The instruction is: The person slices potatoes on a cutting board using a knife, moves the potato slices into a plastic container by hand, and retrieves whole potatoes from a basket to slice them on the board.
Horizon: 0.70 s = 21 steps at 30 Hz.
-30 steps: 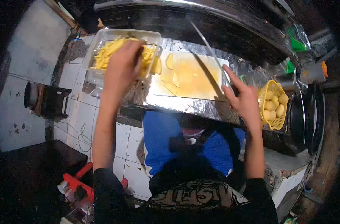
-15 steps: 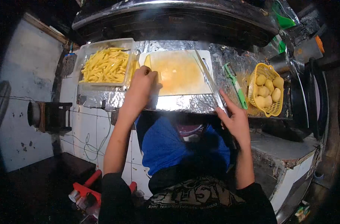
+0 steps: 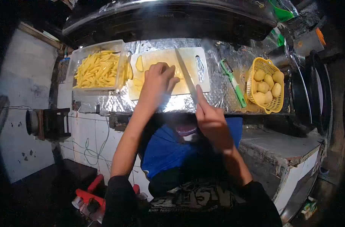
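My right hand is closed round the handle of a long kitchen knife, its blade slanting up and left over the white cutting board. On the board, the fingers of my left hand curl down over a potato slice, mostly hidden beneath them. Another potato slice lies flat near the board's left end. More yellow pieces show beside my left wrist. Left of the board, a clear plastic container holds many cut potato sticks.
A green-handled peeler lies right of the board on the foil-covered counter. Beyond it, a yellow basket holds several peeled potatoes. A black stove runs along the back.
My left hand has moved right to the middle of the board and now curls over a slice. My right hand has brought the knife left over the board, close to those fingers.
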### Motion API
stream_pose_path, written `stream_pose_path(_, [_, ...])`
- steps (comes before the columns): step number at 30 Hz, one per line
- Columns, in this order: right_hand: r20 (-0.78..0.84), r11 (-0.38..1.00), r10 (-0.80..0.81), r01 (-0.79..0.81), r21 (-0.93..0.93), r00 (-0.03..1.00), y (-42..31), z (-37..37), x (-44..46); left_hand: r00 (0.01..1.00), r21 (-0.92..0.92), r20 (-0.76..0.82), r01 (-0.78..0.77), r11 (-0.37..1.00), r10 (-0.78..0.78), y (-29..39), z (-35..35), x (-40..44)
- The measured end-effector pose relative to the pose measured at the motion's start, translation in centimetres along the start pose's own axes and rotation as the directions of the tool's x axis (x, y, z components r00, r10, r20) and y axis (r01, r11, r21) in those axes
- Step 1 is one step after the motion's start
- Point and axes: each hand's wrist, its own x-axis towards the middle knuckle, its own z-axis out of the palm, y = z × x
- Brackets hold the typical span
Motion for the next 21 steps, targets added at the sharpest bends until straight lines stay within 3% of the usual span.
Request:
stream_pose_path(1, [0.005, 1.000, 0.002, -0.002, -0.003, 1.000, 0.7, 0.6, 0.1, 1.000, -0.013, -0.022, -0.006, 1.000, 0.005, -0.2, 0.1, -0.1])
stream_pose_path(3, [-0.103, 0.864, -0.448, 0.400, -0.306, 0.888, 2.2, 2.1, 0.7, 0.999, -0.023, -0.049, -0.009, 1.000, 0.008, -0.4, 0.2, -0.1])
stream_pose_path(6, [-0.143, 0.847, -0.496, 0.441, -0.295, 0.856, 2.2, 1.7, 0.8, 0.995, -0.055, -0.097, 0.010, 0.998, -0.015, -0.2, 0.4, -0.1])
stream_pose_path(10, [-0.031, 0.881, -0.446, 0.433, -0.188, 0.894, 4.8, 2.5, 0.4, 0.994, -0.055, -0.076, 0.070, 0.996, -0.075, 0.1, 0.2, -0.1])
stream_pose_path(19, [0.053, 0.928, -0.284, 0.288, -0.238, 0.958, 2.4, 1.5, 0.1, 0.993, -0.024, -0.064, 0.099, 0.995, -0.100, 0.1, 0.3, -0.1])
stream_pose_path(21, [0.099, 0.879, -0.301, 0.316, -0.356, 0.949, 2.5, 1.9, 0.5, 0.992, -0.028, -0.064, 0.108, 0.994, -0.110, 0.0, 0.3, -0.2])
